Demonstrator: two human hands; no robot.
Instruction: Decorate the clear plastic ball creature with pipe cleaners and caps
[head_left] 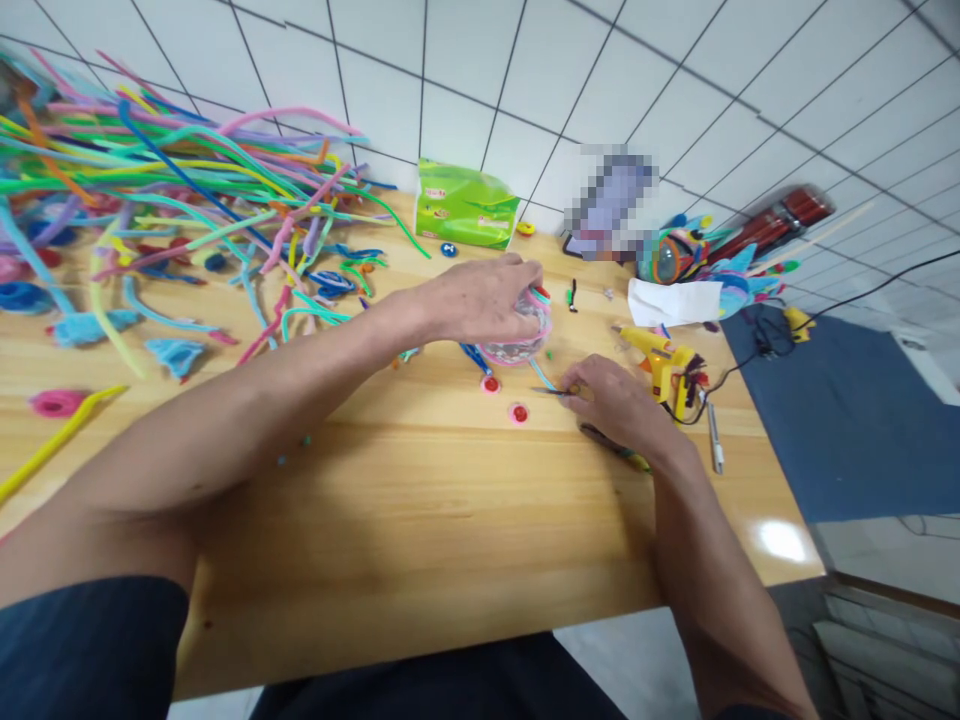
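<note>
My left hand (499, 300) reaches over a round clear container with a pink rim (514, 350), its fingers bent down at the container's top; what they hold, if anything, is hidden. At the right, my right hand (600, 395) is closed round the handles of small scissors (551, 391), whose blades point left. Two red discs with pale pink edges (490, 384) (519, 413) lie on the wooden table (420, 520) left of the scissors. A blue twisted piece (475, 358) touches the area by the upper disc. Dark-handled pliers (611, 445) lie below my right hand.
Colourful fuzzy stems (195, 170) pile up at the back left. A green tissue pack (465, 208) stands by the tiled wall. Right are a yellow glue gun (660, 362) with its cable, a white paper (675, 301), a cutter knife (715, 438) and a red flask (780, 222).
</note>
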